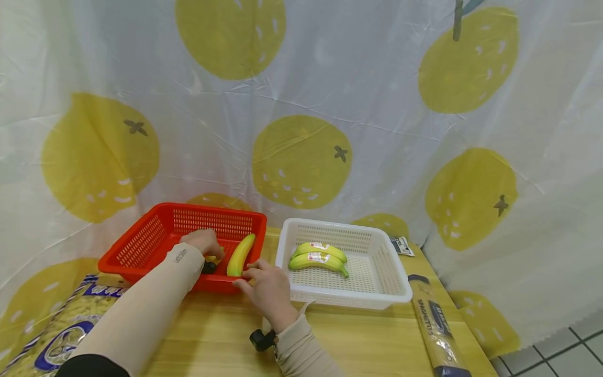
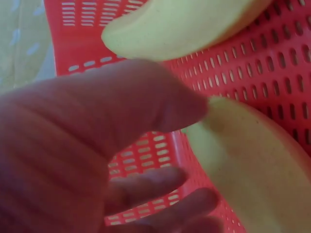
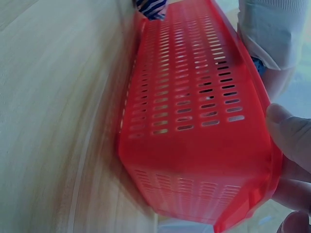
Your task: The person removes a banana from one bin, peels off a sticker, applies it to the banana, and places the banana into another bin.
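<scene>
With 12 o'clock pointing straight away from you, the curtain [image 1: 377, 146] hangs behind the red basket [image 1: 141, 246] at 12. The white basket [image 1: 344, 299] sits just beside it at 3, bearing two labelled bananas [image 1: 301, 262]; the spaghetti [image 1: 438, 324] lies near the white basket's 4 o'clock side, and the noodle bag [image 1: 70, 330] lies at the red basket's 8, partly under your left sleeve [image 1: 146, 309]. That sleeve crosses the red basket's near rim and blocks part of the inside.

One banana [image 1: 241, 255] lies in the red basket along its 3 o'clock wall, long axis running from 1 to 7. The second banana [image 2: 262, 165] is under your left hand [image 1: 204, 242], mostly hidden from the head view; in the left wrist view its long axis runs about 11 to 5, tip toward 11. Your left thumb lies over that tip with the fingers loosely spread alongside; you cannot tell how firm any contact is. Your right hand [image 1: 270, 293] grips the red basket's rim at its 5 o'clock corner.
</scene>
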